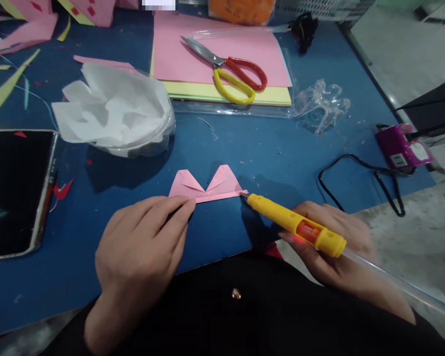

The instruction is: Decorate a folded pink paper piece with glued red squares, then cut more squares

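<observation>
A pink folded paper (226, 180) with two peaks lies flat on the blue table. My left hand (144, 242) has its fingers together, pinning the paper's lower left edge. My right hand (330, 242) is closed around a yellow pen-style hot glue gun (278, 215), with a clear glue stick (400, 284) running out of its back end. The glue gun's metal tip touches or nearly touches the right end of the paper's folded strip. A red light glows beneath the gun's body.
Scissors (218, 62) with red and yellow handles rest on pink and yellow paper sheets (178, 49). A bowl lined with white paper (118, 109) stands left of them. A phone (15, 193) lies far left. At right are a purple plug-in device (402, 146) and black cord (385, 188).
</observation>
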A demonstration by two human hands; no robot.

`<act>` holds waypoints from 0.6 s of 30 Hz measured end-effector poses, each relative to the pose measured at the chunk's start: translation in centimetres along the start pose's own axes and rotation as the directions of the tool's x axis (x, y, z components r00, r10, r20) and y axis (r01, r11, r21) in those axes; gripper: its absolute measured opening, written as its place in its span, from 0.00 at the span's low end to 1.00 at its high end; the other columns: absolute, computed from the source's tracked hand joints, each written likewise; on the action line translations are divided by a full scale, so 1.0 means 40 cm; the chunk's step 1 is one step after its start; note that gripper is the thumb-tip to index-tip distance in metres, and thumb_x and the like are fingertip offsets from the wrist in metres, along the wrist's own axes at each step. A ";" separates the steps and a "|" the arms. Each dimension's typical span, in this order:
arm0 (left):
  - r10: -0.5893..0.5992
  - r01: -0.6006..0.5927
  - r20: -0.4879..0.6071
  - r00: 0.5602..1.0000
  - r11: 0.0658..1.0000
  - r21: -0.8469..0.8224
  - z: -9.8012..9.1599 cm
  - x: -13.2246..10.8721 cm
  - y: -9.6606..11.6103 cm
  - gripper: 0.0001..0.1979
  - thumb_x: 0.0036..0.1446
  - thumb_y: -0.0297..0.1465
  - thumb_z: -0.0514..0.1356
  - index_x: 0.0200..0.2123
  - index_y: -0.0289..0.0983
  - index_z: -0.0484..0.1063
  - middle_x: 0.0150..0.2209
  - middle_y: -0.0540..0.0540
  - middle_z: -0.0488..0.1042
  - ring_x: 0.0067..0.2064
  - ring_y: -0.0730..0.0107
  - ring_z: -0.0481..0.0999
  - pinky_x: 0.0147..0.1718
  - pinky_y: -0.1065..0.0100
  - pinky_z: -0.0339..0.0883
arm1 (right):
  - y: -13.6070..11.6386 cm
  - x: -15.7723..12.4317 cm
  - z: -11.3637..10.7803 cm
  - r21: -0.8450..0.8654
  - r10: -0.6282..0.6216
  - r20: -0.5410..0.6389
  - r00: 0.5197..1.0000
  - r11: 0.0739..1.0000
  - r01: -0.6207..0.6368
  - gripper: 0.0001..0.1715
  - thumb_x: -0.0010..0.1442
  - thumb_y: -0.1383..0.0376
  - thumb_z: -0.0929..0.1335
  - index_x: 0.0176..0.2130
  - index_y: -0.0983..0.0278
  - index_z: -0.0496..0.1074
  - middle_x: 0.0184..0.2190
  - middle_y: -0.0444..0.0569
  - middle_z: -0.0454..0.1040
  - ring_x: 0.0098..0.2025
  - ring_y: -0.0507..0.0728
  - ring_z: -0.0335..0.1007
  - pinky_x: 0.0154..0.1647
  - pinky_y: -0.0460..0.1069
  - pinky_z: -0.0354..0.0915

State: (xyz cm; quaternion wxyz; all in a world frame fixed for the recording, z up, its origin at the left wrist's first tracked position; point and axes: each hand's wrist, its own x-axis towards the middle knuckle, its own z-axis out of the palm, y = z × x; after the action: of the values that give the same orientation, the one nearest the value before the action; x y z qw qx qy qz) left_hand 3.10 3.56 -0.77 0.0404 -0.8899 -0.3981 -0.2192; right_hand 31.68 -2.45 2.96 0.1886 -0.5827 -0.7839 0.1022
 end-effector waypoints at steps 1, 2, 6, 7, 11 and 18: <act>-0.004 0.004 -0.001 1.000 1.000 -0.001 0.000 0.001 0.001 0.14 0.60 0.24 0.64 0.50 0.38 0.77 0.45 0.41 0.83 0.43 0.49 0.81 0.36 0.53 0.71 | 0.000 0.001 -0.002 0.005 0.008 0.018 1.000 1.000 -0.008 0.10 0.68 0.57 0.66 0.36 0.59 0.65 0.25 0.44 0.69 0.22 0.54 0.62 0.23 0.51 0.55; -0.007 0.007 -0.007 1.000 1.000 -0.005 0.001 0.002 0.003 0.14 0.60 0.24 0.64 0.49 0.38 0.77 0.44 0.41 0.83 0.43 0.49 0.81 0.36 0.53 0.71 | 0.000 0.002 -0.004 0.021 0.014 0.040 0.999 1.000 -0.015 0.10 0.68 0.57 0.65 0.35 0.59 0.65 0.24 0.44 0.68 0.22 0.54 0.62 0.22 0.51 0.55; -0.003 0.003 -0.017 1.000 1.000 -0.016 0.001 0.006 0.006 0.12 0.61 0.23 0.63 0.48 0.36 0.78 0.43 0.40 0.84 0.42 0.48 0.81 0.35 0.53 0.70 | 0.004 -0.005 -0.009 0.160 0.049 0.056 0.997 0.986 -0.057 0.06 0.67 0.61 0.66 0.36 0.59 0.66 0.27 0.44 0.71 0.24 0.54 0.66 0.24 0.50 0.60; -0.008 0.008 -0.018 1.000 1.000 -0.019 0.000 0.006 0.006 0.12 0.61 0.23 0.63 0.48 0.36 0.78 0.43 0.40 0.84 0.42 0.48 0.81 0.35 0.53 0.70 | 0.006 -0.009 -0.008 0.208 0.070 0.039 0.997 0.975 -0.076 0.05 0.67 0.63 0.66 0.37 0.59 0.66 0.28 0.45 0.71 0.26 0.54 0.67 0.26 0.51 0.62; -0.017 0.016 -0.034 0.999 1.000 -0.021 -0.001 0.009 0.008 0.11 0.61 0.24 0.63 0.46 0.37 0.79 0.42 0.41 0.84 0.41 0.49 0.82 0.34 0.53 0.70 | 0.007 -0.023 0.001 0.321 0.146 -0.036 0.989 0.938 -0.127 0.01 0.67 0.64 0.66 0.40 0.58 0.69 0.34 0.47 0.72 0.32 0.57 0.71 0.33 0.53 0.68; -0.048 0.047 -0.046 0.998 0.999 -0.022 -0.017 -0.008 -0.001 0.09 0.60 0.24 0.64 0.44 0.33 0.79 0.40 0.38 0.83 0.42 0.48 0.82 0.36 0.54 0.73 | -0.036 0.017 0.030 0.314 0.077 -0.003 0.997 0.947 -0.072 0.02 0.68 0.62 0.65 0.41 0.57 0.67 0.30 0.45 0.73 0.27 0.56 0.70 0.27 0.53 0.67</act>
State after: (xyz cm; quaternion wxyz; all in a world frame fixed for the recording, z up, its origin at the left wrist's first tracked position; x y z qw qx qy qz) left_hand 2.66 3.21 -0.29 0.0353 -0.8751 -0.4160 -0.2448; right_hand 29.75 -2.17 2.54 0.2805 -0.5753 -0.7337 0.2281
